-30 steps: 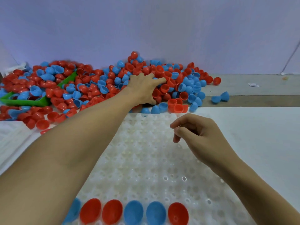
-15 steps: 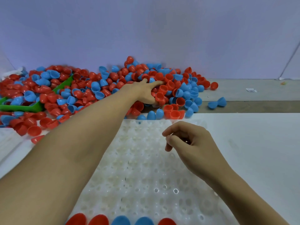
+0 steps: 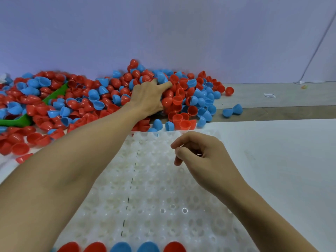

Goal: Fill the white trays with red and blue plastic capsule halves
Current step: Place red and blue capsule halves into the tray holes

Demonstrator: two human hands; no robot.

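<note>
Head view shows the left hand (image 3: 149,99) reaching far out to 12 o'clock, into the big heap of red and blue round plastic capsule halves (image 3: 109,99). Its fingers spread and dig into the heap, likely to grab more halves; I cannot tell if it has hold of any. The right hand (image 3: 201,157) hovers over the white plastic tray with many little round cups (image 3: 154,197), fingers loosely curled, holding nothing I can see. It seems to wait to place halves. One row of red and blue halves (image 3: 123,247) sits in the tray at 6 o'clock; most cups have none. A green plastic scoop (image 3: 16,121) lies half buried at 9 o'clock. Everything rests on a white table top (image 3: 281,160), with a plain purple wall (image 3: 163,33) behind
</note>
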